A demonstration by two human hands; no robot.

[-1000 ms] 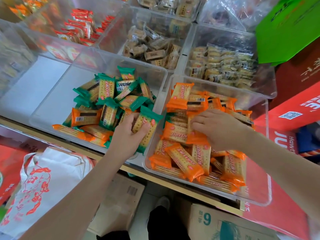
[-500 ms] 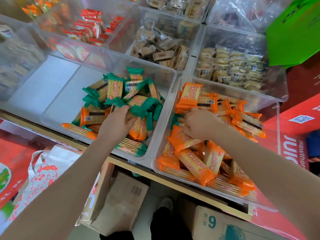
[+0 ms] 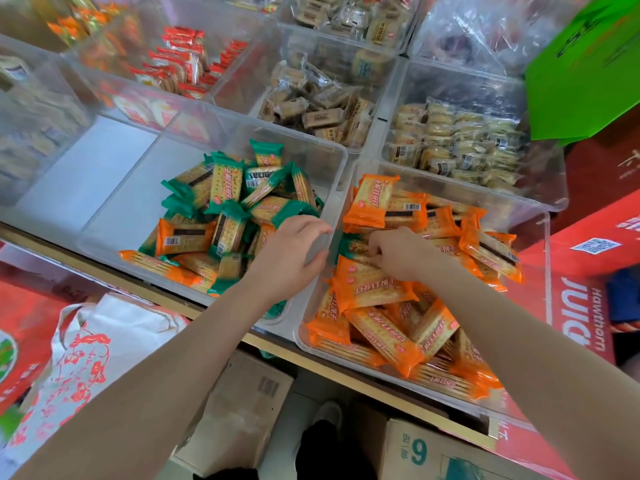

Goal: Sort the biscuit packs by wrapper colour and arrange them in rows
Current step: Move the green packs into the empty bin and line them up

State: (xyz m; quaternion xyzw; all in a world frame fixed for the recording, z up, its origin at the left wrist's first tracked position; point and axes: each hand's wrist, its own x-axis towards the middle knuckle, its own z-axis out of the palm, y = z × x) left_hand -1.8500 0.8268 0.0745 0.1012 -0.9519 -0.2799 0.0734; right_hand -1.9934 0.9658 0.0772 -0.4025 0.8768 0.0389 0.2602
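Note:
The left clear bin [image 3: 341,157] holds a pile of green biscuit packs [image 3: 225,188] with a few orange packs [image 3: 183,235] mixed in. The right clear bin [image 3: 543,216] is filled with orange packs [image 3: 374,292]. One green pack [image 3: 351,245] lies among them, partly buried. My left hand [image 3: 287,258] hovers over the left bin's right wall with relaxed fingers, holding nothing. My right hand [image 3: 398,252] is in the orange pile, its fingertips curled onto the edge of that green pack.
Behind stand more clear bins: brown-wrapped snacks [image 3: 318,109], pale packs [image 3: 460,143] and red packs [image 3: 180,64]. A green bag [image 3: 588,71] hangs at the right. Below the shelf edge [image 3: 346,372] are cardboard boxes [image 3: 242,410], a white bag [image 3: 86,348] and red cartons [image 3: 581,306].
My left hand came up out of the green pile and moved right to the bin wall, now empty. My right hand stayed in the orange bin and reached the green pack.

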